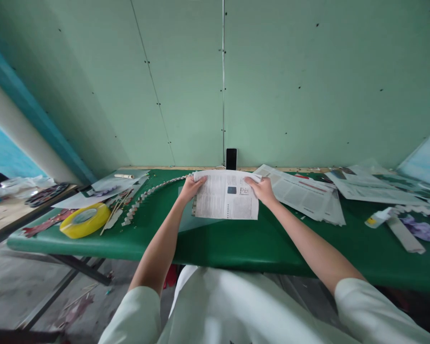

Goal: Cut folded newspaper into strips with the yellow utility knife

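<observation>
A sheet of newspaper [218,200] is stretched between my two hands, above the middle of the green table [229,243]. My left hand [192,186] pinches its upper left corner, thumb on the front. At the upper right corner my right hand [263,188] grips the sheet the same way. Beside my left hand a braided-looking paper strip [154,188] curves across the table. Behind the newspaper a phone [231,158] stands upright by the wall. More newspaper sheets [304,191] lie to the right of my right hand.
On the left are a yellow tape roll [86,220], thin sticks [116,210] and paper sheets [103,184]. At the right lie a small glue bottle [379,217], a rolled paper piece [405,234] and crumpled purple paper [420,228]. A green wall [186,86] rises behind the table.
</observation>
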Motion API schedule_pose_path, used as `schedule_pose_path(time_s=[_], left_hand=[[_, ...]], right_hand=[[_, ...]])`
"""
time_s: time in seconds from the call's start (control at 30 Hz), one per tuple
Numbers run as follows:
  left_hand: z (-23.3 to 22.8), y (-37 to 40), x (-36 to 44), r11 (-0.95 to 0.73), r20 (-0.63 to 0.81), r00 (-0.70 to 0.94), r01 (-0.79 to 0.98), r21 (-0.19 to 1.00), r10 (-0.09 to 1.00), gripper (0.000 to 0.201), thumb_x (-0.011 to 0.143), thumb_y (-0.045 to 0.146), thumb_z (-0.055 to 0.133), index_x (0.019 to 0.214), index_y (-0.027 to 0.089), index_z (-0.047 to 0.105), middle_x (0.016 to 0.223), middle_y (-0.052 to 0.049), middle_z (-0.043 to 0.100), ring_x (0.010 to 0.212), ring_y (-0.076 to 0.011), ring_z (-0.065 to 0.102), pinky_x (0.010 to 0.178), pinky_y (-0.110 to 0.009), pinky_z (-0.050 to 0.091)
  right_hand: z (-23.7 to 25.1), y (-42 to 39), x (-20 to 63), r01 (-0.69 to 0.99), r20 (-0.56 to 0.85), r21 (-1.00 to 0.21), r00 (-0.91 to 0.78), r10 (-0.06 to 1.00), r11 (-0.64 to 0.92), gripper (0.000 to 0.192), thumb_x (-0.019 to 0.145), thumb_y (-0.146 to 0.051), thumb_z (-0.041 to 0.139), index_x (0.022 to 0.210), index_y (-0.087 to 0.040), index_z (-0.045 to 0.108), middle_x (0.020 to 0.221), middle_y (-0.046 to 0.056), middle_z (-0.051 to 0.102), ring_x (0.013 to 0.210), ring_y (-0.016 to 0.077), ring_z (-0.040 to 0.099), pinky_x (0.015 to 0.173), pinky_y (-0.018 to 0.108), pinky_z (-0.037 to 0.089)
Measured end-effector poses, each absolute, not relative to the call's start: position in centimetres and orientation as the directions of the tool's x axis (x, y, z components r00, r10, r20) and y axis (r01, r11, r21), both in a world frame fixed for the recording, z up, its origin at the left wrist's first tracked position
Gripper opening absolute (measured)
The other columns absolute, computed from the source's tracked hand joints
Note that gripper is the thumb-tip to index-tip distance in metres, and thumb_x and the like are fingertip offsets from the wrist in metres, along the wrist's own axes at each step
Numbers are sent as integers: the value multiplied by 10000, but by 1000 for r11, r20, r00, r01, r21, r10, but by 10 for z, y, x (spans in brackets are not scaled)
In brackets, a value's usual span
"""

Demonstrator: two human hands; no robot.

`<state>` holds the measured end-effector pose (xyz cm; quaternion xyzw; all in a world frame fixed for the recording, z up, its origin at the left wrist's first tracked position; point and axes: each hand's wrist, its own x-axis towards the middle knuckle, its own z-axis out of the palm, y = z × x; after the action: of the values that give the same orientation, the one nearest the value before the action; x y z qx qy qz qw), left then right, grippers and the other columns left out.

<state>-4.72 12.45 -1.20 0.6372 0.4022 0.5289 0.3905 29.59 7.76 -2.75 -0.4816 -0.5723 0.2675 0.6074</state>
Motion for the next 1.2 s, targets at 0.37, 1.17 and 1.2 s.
schedule_pose_path(time_s=[0.37, 1.17, 1.2], left_hand=[[-16, 124, -36, -336, 342, -16, 152, 930, 940, 397, 805, 519, 901, 794, 168, 715, 804, -91, 713, 738, -224, 664, 596, -285, 498], [-52, 138, -7, -295, 207, -397, -175, 939, 894, 455, 792, 555, 865, 924, 134, 754, 893, -105, 758, 825, -225, 701, 676, -270, 522], [-55, 136, -1, -294, 203, -393, -188, 937, 897, 470, 792, 571, 865, 928, 135, 753, 885, -103, 756, 821, -227, 702, 675, -272, 525]], right_hand=[[-47, 85, 295, -54, 152, -986, 142, 978, 161, 494, 812, -703, 885, 820, -222, 770, 824, 86, 817, 817, 295, 791, 657, 356, 632], [-71, 82, 258, -547, 38, -837, -31, 999, 15, 486, 850, -715, 865, 967, -270, 709, 843, 29, 796, 845, 242, 797, 658, 319, 628], [-73, 81, 250, -550, 66, -834, -24, 998, 42, 482, 793, -670, 931, 960, -273, 712, 825, 2, 783, 812, 219, 778, 644, 299, 611]])
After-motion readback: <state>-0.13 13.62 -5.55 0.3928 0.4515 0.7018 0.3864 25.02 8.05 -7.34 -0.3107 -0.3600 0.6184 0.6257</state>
